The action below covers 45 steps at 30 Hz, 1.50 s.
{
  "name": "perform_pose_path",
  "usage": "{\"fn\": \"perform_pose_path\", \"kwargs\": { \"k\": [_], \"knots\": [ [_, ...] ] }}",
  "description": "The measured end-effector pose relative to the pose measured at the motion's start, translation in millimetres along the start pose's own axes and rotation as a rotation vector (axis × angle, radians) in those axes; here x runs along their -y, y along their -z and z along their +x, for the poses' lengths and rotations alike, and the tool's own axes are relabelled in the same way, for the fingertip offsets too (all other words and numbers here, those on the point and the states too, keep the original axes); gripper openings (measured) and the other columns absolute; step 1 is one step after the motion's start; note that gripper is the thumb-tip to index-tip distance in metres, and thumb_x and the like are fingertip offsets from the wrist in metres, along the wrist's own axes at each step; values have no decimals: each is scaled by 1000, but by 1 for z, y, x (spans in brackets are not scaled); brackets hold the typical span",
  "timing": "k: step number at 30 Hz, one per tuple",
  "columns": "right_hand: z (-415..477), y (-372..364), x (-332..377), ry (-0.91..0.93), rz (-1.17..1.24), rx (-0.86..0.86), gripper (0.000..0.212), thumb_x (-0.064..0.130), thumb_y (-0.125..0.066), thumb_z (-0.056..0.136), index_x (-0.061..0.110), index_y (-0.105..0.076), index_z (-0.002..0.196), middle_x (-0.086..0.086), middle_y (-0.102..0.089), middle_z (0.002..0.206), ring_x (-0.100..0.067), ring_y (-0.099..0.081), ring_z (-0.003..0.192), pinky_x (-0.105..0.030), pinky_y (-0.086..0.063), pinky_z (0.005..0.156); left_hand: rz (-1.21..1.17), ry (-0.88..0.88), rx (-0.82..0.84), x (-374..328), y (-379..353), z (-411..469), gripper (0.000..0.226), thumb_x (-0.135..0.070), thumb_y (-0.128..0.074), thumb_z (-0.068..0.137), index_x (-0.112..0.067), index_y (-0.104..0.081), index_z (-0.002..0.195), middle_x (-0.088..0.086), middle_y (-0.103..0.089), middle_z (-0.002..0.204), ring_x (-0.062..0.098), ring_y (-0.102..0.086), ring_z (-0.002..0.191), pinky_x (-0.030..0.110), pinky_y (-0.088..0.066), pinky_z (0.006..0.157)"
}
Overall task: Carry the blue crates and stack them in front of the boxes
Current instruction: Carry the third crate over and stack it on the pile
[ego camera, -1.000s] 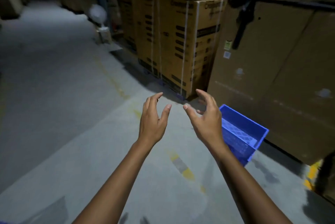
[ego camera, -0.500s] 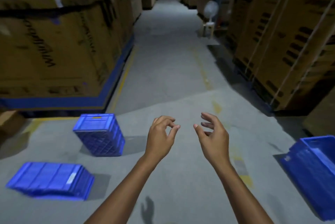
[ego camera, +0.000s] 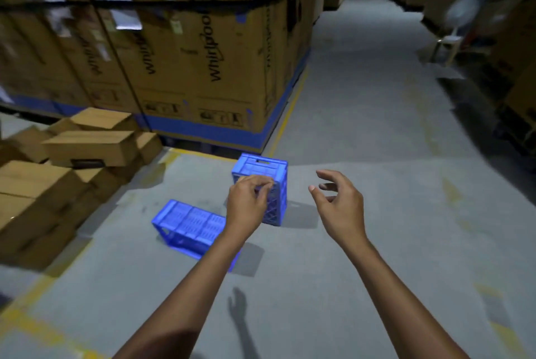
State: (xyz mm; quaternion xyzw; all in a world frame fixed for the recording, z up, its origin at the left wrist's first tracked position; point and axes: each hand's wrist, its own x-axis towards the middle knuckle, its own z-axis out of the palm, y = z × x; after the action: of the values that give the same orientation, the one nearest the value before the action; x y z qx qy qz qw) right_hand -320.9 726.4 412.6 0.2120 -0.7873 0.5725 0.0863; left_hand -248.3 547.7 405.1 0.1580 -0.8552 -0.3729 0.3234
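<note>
Because the two blue crates lie loose on the warehouse floor (ego camera: 362,184) rather than stacked, they read as the load waiting to be fetched. At far left, small plain cartons (ego camera: 87,149) are heaped untidily on the floor against a wall of tall strapped appliance boxes (ego camera: 185,68), which stand on a blue-banded base along a yellow floor line. Right of the cartons, the flat crate (ego camera: 188,225) lies upside down, its ribbed bottom facing up, probably dropped there out of the walkway. Just beyond it and a little to the right, the tipped crate (ego camera: 261,168) stands on one side wall with a handle slot showing near its upper edge; the two crates sit near each other but apart.

Both arms are raised ahead of the body, likely carried that way for balance while walking in. The left hand (ego camera: 246,204) passes in front of the tipped crate in the view, its grip curled with fingertips drawn close to the thumb; it seems to hold nothing, and whether it touches the crate I cannot tell. The right hand (ego camera: 340,204) hangs over bare floor, its grip loosely spread, fingers half bent, empty. Far right, a white fan (ego camera: 459,14) is blurred beside darker box stacks.
</note>
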Motion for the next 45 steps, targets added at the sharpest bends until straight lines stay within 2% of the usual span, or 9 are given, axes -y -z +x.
{"fn": "perform_pose_path", "kwargs": {
  "k": [3, 6, 9, 12, 16, 19, 32, 39, 45],
  "knots": [
    [-15, -99, 23, -7, 32, 59, 28, 15, -72, 84, 21, -67, 110, 7, -69, 108, -6, -65, 88, -35, -57, 75, 17, 95, -37, 67, 86, 4, 8, -10, -76, 78, -18, -76, 78, -10, -71, 78, 16, -68, 78, 36, -57, 75],
    [-32, -194, 56, 18, 31, 169, 26, 15, -72, 84, 17, -68, 109, 4, -70, 105, -7, -64, 87, -29, -54, 80, 90, 237, -112, 130, 167, 4, 4, -15, -78, 76, -17, -75, 74, -4, -74, 77, 14, -66, 69, 32, -55, 71],
    [-45, -269, 94, 51, 56, 280, 26, 16, -71, 86, 18, -67, 111, 6, -68, 108, 1, -61, 85, -21, -51, 78, 115, 275, -157, 180, 239, -1, 4, -19, -75, 80, -18, -75, 76, -6, -73, 79, 13, -67, 75, 34, -55, 73],
    [-50, -329, 122, 85, 71, 372, 27, 20, -68, 88, 21, -65, 115, 10, -65, 114, 0, -62, 89, -12, -48, 69, 173, 268, -168, 216, 291, -2, 12, -23, -67, 89, -16, -77, 88, -5, -75, 89, 11, -67, 86, 27, -52, 77],
    [-54, -399, 143, 118, 87, 454, 28, 22, -67, 89, 22, -64, 116, 9, -64, 115, -3, -63, 91, -27, -55, 74, 198, 285, -219, 256, 336, 7, 18, -26, -60, 94, -16, -75, 96, -7, -73, 94, 6, -65, 88, 24, -50, 71],
    [-50, -447, 149, 129, 96, 474, 27, 21, -68, 88, 24, -64, 115, 10, -64, 114, -3, -63, 92, -34, -57, 78, 219, 276, -218, 285, 359, 21, 14, -24, -62, 93, -17, -74, 97, -9, -72, 94, 5, -64, 89, 25, -51, 70],
    [11, -630, 158, 62, 64, 412, 35, 19, -67, 87, 23, -60, 122, 7, -62, 118, -8, -62, 95, -40, -57, 77, 407, 185, 15, 415, 433, 148, 13, -19, -62, 91, -16, -73, 96, -4, -71, 100, 15, -60, 99, 33, -52, 82],
    [5, -675, 137, 123, -282, 413, 63, 24, -64, 87, 17, -38, 144, -6, -47, 137, -27, -46, 123, -40, -45, 97, 404, 16, 209, 496, 413, 190, 28, -28, -62, 91, -19, -62, 117, -1, -62, 120, 21, -54, 114, 32, -44, 91],
    [-15, -685, 100, -24, -558, 312, 77, 25, -67, 86, 12, -28, 150, -13, -41, 141, -32, -40, 125, -44, -44, 97, 280, -72, 381, 567, 376, 208, 35, -28, -58, 90, -12, -59, 121, 7, -58, 123, 28, -51, 117, 32, -38, 97]
  ]
}}
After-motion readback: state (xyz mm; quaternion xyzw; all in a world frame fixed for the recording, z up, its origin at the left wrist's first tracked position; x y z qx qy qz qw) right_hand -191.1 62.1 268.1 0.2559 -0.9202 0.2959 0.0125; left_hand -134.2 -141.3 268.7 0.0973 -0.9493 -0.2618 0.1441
